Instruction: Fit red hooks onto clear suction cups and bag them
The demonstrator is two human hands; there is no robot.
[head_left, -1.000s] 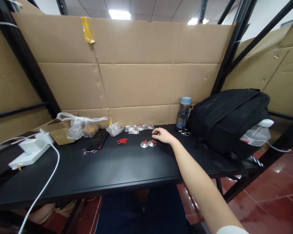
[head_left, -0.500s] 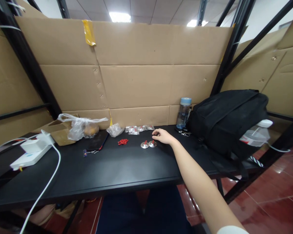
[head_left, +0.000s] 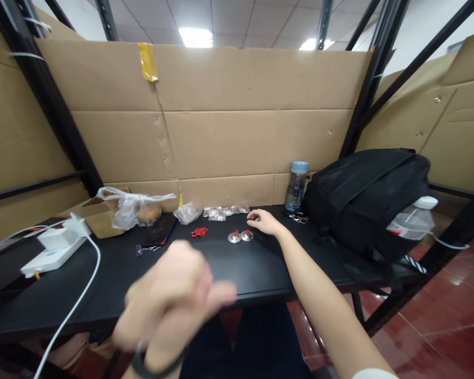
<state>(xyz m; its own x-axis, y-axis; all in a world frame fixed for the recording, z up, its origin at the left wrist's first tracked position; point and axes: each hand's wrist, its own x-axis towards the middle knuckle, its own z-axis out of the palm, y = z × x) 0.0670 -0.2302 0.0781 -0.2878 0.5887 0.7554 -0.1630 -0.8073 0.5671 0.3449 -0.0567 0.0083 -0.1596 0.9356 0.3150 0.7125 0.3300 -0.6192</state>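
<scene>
Two small shiny silver discs with red tops, which look like finger cymbals [head_left: 234, 238], lie side by side on the black table [head_left: 256, 268]. Just behind and to the right of them rests my right hand [head_left: 264, 221], fingers loosely bent and apart, holding nothing that I can see. My left hand [head_left: 177, 289], with a dark band [head_left: 158, 368] at the wrist, is raised over the table's front edge. Motion smears its fingers, though the thumb points right. Beyond it lies a small bundle of red cord [head_left: 199, 231]. Several clear packets [head_left: 226, 211] lie along the cardboard wall.
A black backpack [head_left: 367, 195] and a blue-capped bottle [head_left: 297, 187] stand at the right. Toward the left are a phone [head_left: 157, 231], a crumpled plastic bag [head_left: 187, 212], a tied bag [head_left: 130, 208] and a white power strip [head_left: 53, 258] with its cable. Cardboard [head_left: 221, 137] closes off the back.
My left hand has come into view at the lower left, in motion. My right hand stays by the silver discs. The view has tilted up slightly.
</scene>
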